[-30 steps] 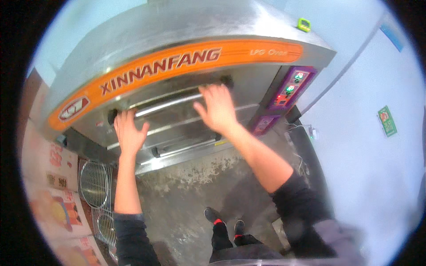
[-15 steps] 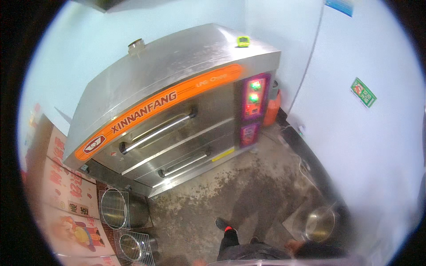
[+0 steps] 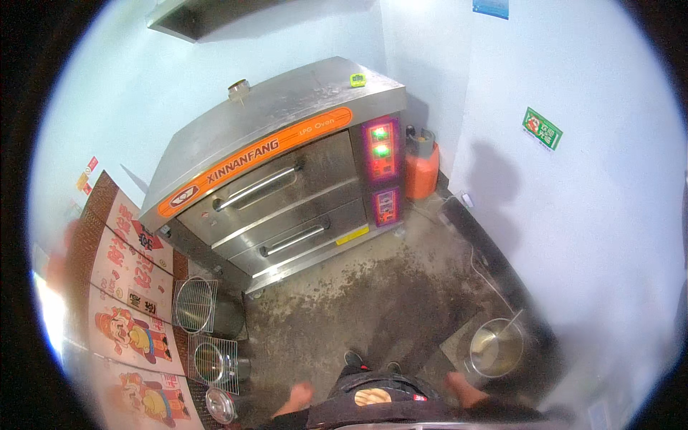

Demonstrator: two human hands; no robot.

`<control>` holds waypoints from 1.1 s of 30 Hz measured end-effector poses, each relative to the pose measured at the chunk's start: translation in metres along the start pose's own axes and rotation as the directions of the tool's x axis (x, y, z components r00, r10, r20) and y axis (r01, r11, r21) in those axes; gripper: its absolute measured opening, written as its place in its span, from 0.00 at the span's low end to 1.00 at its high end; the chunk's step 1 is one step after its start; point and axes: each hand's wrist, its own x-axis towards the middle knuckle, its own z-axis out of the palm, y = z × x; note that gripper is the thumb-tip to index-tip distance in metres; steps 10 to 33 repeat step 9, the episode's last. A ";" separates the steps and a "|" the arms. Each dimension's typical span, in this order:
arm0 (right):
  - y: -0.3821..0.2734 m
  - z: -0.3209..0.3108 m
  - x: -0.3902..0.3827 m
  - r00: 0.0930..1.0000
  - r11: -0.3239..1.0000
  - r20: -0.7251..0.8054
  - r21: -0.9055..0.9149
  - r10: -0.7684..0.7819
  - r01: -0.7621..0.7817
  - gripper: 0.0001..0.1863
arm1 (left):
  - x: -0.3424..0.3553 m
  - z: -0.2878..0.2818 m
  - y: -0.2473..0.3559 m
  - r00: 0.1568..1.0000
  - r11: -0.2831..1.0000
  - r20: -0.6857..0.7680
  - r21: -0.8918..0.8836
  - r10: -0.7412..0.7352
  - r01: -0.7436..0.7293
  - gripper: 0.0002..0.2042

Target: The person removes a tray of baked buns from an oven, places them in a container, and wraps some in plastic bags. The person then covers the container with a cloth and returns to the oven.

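Observation:
At the lower edge, my left hand (image 3: 301, 394) hangs beside my dark apron (image 3: 351, 398). My right hand (image 3: 456, 383) is on the other side of it, nearest to a round metal pot (image 3: 494, 350) on the floor, but apart from it. Both hands are small and blurred, so how their fingers are held is unclear. I see nothing in either one. Ahead stands a steel two-deck oven (image 3: 294, 208) with an orange strip, both doors closed. Green lights glow on its control panel (image 3: 380, 150). A yellow-green timer (image 3: 357, 80) sits on top.
An orange gas cylinder (image 3: 421, 173) stands right of the oven, by the wall. Several round metal containers, two under wire racks (image 3: 195, 307), line the left beside printed boxes (image 3: 129, 337). A white cable (image 3: 487, 282) lies along the right wall base. Dark stains mark the floor (image 3: 287, 322).
My view has shifted, so the oven sits farther left and looks smaller. More of my left forearm and hand shows, and my feet appear closer to the lower edge.

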 end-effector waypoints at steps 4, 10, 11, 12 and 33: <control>-0.053 -0.051 0.047 0.884 -0.171 0.183 0.978 0.429 -0.119 0.16 | 0.016 -0.043 0.050 0.928 0.935 -0.349 -0.268 0.131 -0.233 0.21; -0.095 -0.090 0.017 0.901 -0.202 0.203 0.970 0.382 -0.133 0.08 | -0.020 -0.054 0.085 0.884 0.856 -0.373 -0.320 0.281 -0.406 0.21; -0.095 -0.090 0.017 0.901 -0.202 0.203 0.970 0.382 -0.133 0.08 | -0.020 -0.054 0.085 0.884 0.856 -0.373 -0.320 0.281 -0.406 0.21; -0.095 -0.090 0.017 0.901 -0.202 0.203 0.970 0.382 -0.133 0.08 | -0.020 -0.054 0.085 0.884 0.856 -0.373 -0.320 0.281 -0.406 0.21; -0.095 -0.090 0.017 0.901 -0.202 0.203 0.970 0.382 -0.133 0.08 | -0.020 -0.054 0.085 0.884 0.856 -0.373 -0.320 0.281 -0.406 0.21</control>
